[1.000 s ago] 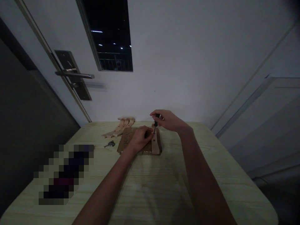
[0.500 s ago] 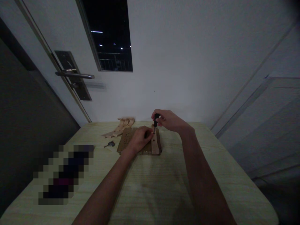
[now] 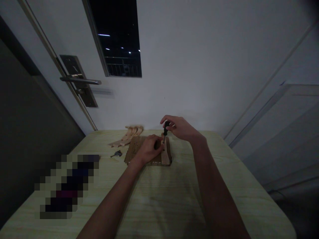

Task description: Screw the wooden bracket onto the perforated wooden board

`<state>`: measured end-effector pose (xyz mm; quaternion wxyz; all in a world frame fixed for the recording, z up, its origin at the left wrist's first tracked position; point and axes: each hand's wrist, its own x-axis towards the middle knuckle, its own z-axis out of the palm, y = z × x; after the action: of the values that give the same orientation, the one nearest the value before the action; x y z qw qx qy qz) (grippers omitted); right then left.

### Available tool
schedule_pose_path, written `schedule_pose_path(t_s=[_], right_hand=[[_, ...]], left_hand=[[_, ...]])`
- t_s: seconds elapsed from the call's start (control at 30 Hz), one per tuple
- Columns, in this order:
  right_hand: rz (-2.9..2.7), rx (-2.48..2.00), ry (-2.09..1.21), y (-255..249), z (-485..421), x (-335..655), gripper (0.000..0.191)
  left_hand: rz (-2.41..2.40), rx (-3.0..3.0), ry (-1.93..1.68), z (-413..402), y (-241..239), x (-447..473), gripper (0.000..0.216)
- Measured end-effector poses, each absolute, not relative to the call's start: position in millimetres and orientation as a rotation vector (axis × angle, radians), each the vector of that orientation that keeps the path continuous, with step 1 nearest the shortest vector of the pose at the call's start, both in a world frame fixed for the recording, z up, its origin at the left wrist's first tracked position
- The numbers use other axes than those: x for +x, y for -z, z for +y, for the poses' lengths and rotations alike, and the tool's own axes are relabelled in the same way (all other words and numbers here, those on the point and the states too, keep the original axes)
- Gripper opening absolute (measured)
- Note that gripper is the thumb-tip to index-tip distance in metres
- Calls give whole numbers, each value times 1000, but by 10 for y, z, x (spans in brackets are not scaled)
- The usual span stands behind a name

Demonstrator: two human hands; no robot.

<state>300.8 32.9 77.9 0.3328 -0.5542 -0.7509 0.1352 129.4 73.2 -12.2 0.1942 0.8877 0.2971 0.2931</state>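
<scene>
A brown wooden board point(image 3: 134, 150) with rows of small holes lies on the pale table point(image 3: 174, 199) near its far edge. A lighter wooden piece point(image 3: 165, 156) lies on the board's right side. My right hand point(image 3: 179, 127) pinches the black handle of a small screwdriver point(image 3: 165, 127), which stands upright with its tip on that piece. My left hand point(image 3: 149, 147) rests on the board beside the tip, fingers curled and pressing down; whether they hold anything is hidden.
Several curved light wooden pieces point(image 3: 128, 135) lie behind the board at the left. A small dark metal part point(image 3: 116, 153) sits left of the board. A blurred-out patch point(image 3: 67, 186) covers the table's left. A door with a lever handle point(image 3: 81, 80) stands behind.
My right fingers have shifted round the screwdriver's handle, as if turning it in place. The left hand and the board have stayed where they were.
</scene>
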Motion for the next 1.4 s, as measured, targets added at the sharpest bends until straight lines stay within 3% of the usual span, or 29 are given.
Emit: schedule_pose_path(t_s=[0.23, 0.53, 0.8, 0.97, 1.4], right_hand=[[-1906, -1484, -340, -809, 323, 2977, 13], [-1900, -1509, -209, -801, 357, 2927, 12], [-1941, -1590, -96, -778, 331, 2925, 31], [-1965, -1527, -157, -790, 308, 2940, 33], [-1855, -1535, -165, -819, 303, 2949, 8]], left_hand=[[794, 2498, -834, 755, 169, 1298, 26], [808, 2508, -819, 740, 145, 1307, 26], [813, 2524, -829, 734, 145, 1301, 21], [820, 2527, -820, 730, 135, 1318, 21], [818, 2520, -840, 730, 150, 1308, 22]])
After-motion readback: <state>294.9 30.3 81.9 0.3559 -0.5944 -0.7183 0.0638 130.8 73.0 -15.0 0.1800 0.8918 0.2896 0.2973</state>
